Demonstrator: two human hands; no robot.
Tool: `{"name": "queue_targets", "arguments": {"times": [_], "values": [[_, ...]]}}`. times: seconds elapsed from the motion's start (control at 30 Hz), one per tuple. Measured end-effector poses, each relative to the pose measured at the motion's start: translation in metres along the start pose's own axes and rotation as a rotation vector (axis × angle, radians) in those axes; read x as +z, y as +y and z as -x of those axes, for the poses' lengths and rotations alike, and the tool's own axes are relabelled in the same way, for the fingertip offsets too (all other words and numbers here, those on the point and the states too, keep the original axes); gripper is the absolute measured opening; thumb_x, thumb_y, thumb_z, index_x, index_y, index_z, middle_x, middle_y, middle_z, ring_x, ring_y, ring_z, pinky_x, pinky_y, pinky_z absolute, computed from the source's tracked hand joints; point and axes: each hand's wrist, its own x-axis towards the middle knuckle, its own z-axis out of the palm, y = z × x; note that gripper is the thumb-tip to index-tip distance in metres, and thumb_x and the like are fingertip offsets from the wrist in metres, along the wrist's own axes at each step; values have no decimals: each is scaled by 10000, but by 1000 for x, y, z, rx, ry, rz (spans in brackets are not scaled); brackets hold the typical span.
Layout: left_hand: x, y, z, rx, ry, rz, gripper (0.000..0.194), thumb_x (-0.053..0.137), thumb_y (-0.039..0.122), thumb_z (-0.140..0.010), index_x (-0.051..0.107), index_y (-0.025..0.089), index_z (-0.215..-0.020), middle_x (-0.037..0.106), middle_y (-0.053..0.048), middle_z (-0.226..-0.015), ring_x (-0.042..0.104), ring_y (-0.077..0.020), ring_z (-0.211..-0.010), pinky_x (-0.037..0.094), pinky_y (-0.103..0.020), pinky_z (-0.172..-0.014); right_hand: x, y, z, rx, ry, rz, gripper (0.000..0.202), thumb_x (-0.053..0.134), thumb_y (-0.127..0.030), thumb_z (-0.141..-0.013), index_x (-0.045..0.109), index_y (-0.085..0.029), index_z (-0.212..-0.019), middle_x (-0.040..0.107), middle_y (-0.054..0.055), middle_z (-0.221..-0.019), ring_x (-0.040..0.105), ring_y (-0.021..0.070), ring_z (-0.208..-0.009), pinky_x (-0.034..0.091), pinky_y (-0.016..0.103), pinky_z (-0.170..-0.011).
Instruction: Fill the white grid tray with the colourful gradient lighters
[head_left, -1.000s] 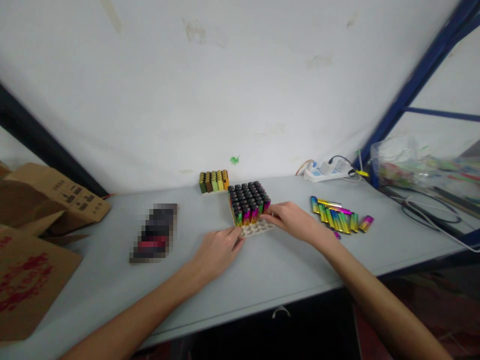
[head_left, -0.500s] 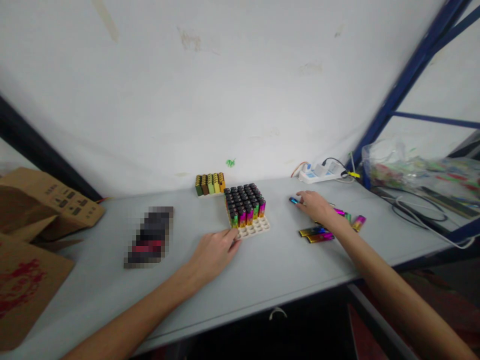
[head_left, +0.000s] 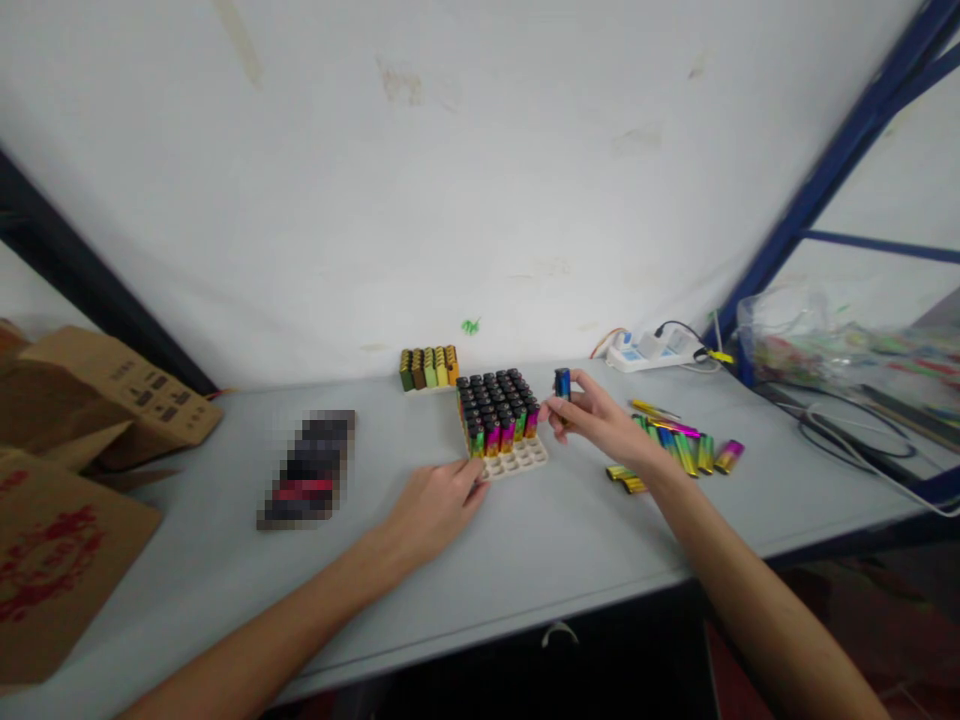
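Note:
A white tray (head_left: 517, 462) with round sockets holds rows of black-topped lighters (head_left: 495, 405) standing upright, their bodies shading from pink and green to yellow. The sockets along its near side are bare. My left hand (head_left: 439, 505) rests on the table, its fingers closed on the tray's near left corner. Just right of the tray, my right hand (head_left: 589, 415) grips a blue lighter (head_left: 562, 385), raised upright off the table. Beyond my right wrist lie loose shiny lighters (head_left: 684, 452) in several colours, partly hidden by the forearm.
Behind the tray, against the wall, stands a second block of lighters (head_left: 429, 368) with gold tops. A blurred dark item (head_left: 311, 465) lies to the left, near cardboard boxes (head_left: 67, 560). A power strip (head_left: 651, 352) with plugs and a blue metal frame (head_left: 795, 190) are at the right.
My right hand has picked the blue lighter up from the table and brought it left, beside the tray. The left hand stays at the tray's corner. The view has shifted slightly.

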Motion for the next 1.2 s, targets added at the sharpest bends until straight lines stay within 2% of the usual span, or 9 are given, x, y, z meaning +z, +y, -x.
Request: {"name": "queue_targets", "arguments": {"times": [0.13, 0.23, 0.3, 0.37, 0.47, 0.6, 0.7, 1.07, 1.2], "values": [[2, -1, 0, 11, 11, -7, 133, 521, 279, -1030, 634, 213, -1004, 767, -42, -945, 731, -210, -826, 506, -276, -728, 20, 8, -1, 0, -22, -64, 429, 662, -546, -934, 474, -248, -1179, 550, -52, -799, 530, 116, -670, 523, 291, -680], [3, -2, 0, 28, 20, -3, 133, 516, 273, -1028, 632, 213, -1004, 762, -42, -936, 729, -208, -821, 511, -277, -735, 30, 14, -3, 10, 70, -38, 411, 603, -630, -937, 496, -235, -984, 437, -65, -729, 425, 104, -596, 443, 245, -554], [3, -2, 0, 31, 26, -1, 136, 513, 271, -1026, 634, 215, -1000, 758, -38, -924, 728, -204, -822, 512, -273, -741, 34, 16, -3, 28, 135, 27, 476, 523, -688, -948, 480, -225, -843, 371, -64, -663, 355, 104, -556, 348, 236, -487], [2, -1, -1, 28, 24, -9, 141, 509, 275, -1025, 635, 217, -995, 752, -34, -900, 726, -203, -817, 512, -269, -742, 36, 17, -3, 29, 197, 140, 536, 487, -707, -945, 452, -220, -725, 335, -56, -610, 317, 106, -545, 278, 247, -475], [1, -1, -1, 26, 16, -21, 148, 501, 281, -1031, 631, 219, -998, 745, -30, -880, 722, -202, -805, 511, -269, -737, 39, 20, -2, 12, 295, 313, 534, 518, -650, -914, 387, -223, -622, 310, -44, -584, 289, 106, -560, 223, 264, -502], [-1, 0, 0, 25, 14, -21, 153, 496, 277, -1035, 633, 214, -1009, 748, -36, -886, 722, -213, -803, 511, -281, -731, 44, 25, 1, 23, 319, 407, 405, 516, -504, -877, 394, -216, -620, 313, -37, -605, 290, 106, -585, 203, 264, -532], [-1, 1, 0, 18, 7, -22, 144, 506, 279, -1032, 635, 217, -1017, 745, -34, -876, 722, -210, -804, 510, -275, -732, 44, 28, 1, 21, 294, 424, 350, 501, -461, -866, 428, -206, -636, 335, -35, -616, 309, 110, -598, 224, 258, -546], [0, 0, 0, 17, 10, -3, 138, 509, 279, -1027, 631, 221, -999, 735, -29, -858, 711, -205, -784, 504, -269, -726, 43, 31, 2, 24, 254, 444, 357, 506, -450, -903, 436, -204, -654, 361, -35, -624, 336, 118, -609, 260, 258, -561], [1, -1, 0, 23, 22, -4, 134, 513, 272, -1025, 630, 219, -985, 739, -27, -870, 714, -204, -794, 501, -268, -730, 41, 26, 4, -21, 229, 451, 371, 518, -509, -963, 538, -189, -775, 471, -26, -682, 420, 136, -656, 324, 257, -596]]}}
